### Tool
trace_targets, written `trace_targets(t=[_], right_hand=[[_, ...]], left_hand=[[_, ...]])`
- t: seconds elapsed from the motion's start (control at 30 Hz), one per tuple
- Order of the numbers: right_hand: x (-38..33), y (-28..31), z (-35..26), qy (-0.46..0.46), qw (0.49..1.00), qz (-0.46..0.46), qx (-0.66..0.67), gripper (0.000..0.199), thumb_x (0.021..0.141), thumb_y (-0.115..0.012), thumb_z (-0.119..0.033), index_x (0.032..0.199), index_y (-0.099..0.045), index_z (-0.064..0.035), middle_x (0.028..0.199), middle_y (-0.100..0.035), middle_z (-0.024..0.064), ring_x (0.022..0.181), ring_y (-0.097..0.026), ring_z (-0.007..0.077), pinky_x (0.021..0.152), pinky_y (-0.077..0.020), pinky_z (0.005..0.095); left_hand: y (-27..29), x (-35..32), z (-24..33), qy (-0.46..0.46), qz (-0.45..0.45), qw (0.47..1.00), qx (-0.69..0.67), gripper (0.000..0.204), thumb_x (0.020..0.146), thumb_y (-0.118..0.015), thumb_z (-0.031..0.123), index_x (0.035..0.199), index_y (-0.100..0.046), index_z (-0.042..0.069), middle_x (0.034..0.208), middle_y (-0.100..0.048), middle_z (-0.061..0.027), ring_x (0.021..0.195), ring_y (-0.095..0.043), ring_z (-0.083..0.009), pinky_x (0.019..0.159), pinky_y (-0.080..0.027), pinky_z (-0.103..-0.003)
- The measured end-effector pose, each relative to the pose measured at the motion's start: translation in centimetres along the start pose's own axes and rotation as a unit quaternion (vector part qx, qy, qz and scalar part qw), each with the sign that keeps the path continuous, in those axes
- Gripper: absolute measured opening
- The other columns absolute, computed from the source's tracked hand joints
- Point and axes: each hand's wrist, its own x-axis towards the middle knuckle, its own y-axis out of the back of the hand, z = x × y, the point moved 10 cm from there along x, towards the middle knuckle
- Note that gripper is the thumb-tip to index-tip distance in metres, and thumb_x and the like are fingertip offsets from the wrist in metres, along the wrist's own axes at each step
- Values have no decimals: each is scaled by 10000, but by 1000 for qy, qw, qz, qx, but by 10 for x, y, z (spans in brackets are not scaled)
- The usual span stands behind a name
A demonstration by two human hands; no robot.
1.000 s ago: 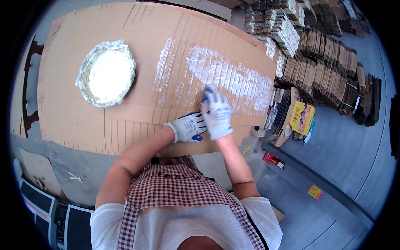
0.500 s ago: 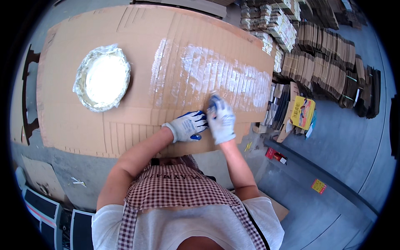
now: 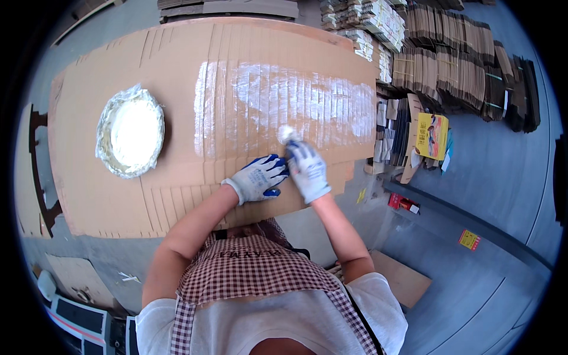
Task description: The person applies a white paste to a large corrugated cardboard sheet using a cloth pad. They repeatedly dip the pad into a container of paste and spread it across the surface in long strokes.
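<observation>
A large sheet of brown corrugated cardboard [image 3: 177, 171] lies before me, with streaky white paste [image 3: 296, 97] spread over its right half. My right hand [image 3: 308, 171], in a white and blue work glove, is closed round a brush [image 3: 287, 134]. The brush's white, paste-covered head is against the cardboard below the coated area; its handle is hidden in my fingers. My left hand [image 3: 258, 178], gloved alike, lies flat near the sheet's front edge, fingers stretched and thumb apart, close beside the right. On the sheet's left stands a round, plastic-lined basin [image 3: 131, 131] of white paste.
Stacked flat cartons [image 3: 441, 71] and bundled printed pieces [image 3: 378, 26] stand beyond the right end. A yellow box [image 3: 432, 136] sits nearer, beside upright cardboard. A dark rail [image 3: 467, 213] runs along the floor at the right. More flat cardboard [image 3: 236, 7] is stacked behind.
My right hand has moved the brush slightly left, and its white head now shows more. The whole view has shifted, with the basin appearing lower and farther left. My left hand stays on the cardboard.
</observation>
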Motion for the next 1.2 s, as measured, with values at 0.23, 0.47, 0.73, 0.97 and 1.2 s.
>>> trace_targets(t=[0.23, 0.47, 0.73, 0.97, 1.2], right_hand=[[-5, 35, 43, -89, 990, 71, 87, 335, 821, -594, -83, 1155, -620, -82, 1226, -623, 120, 1086, -598, 321, 956, -491, 413], [-15, 13, -11, 61, 990, -80, 97, 348, 765, -632, -68, 1112, -636, -91, 1303, -596, 101, 1190, -562, 302, 996, -478, 405], [-19, 24, -26, 117, 988, -45, 87, 439, 728, -699, -113, 1162, -631, -112, 1327, -576, 77, 1266, -519, 279, 1036, -443, 419], [-13, 10, 20, 42, 997, -62, 19, 446, 716, -709, -107, 1155, -625, -93, 1317, -578, 81, 1271, -510, 264, 1018, -455, 401], [-31, 3, -33, 147, 983, -81, 82, 430, 729, -690, -116, 1154, -626, -118, 1276, -587, 90, 1245, -526, 291, 998, -470, 421]], left_hand=[[1, -3, 3, -24, 35, 999, 7, 543, 917, -565, 438, 1318, -546, 72, 1393, -512, -130, 1330, -440, -321, 1132, -327, -460], [4, -5, 10, -50, 14, 999, -6, 459, 902, -589, 428, 1196, -612, 76, 1252, -584, -109, 1222, -513, -316, 1035, -416, -444], [-3, -3, 8, -50, -16, 999, 6, 438, 902, -589, 423, 1164, -620, 74, 1190, -609, -113, 1160, -542, -309, 1002, -438, -418], [7, -4, 10, -45, 49, 998, -5, 385, 903, -583, 415, 1084, -631, 78, 1195, -610, -94, 1153, -545, -285, 979, -448, -411], [1, 0, 9, -38, -7, 999, -7, 415, 891, -596, 403, 1136, -630, 70, 1173, -607, -89, 1131, -549, -278, 974, -452, -413]])
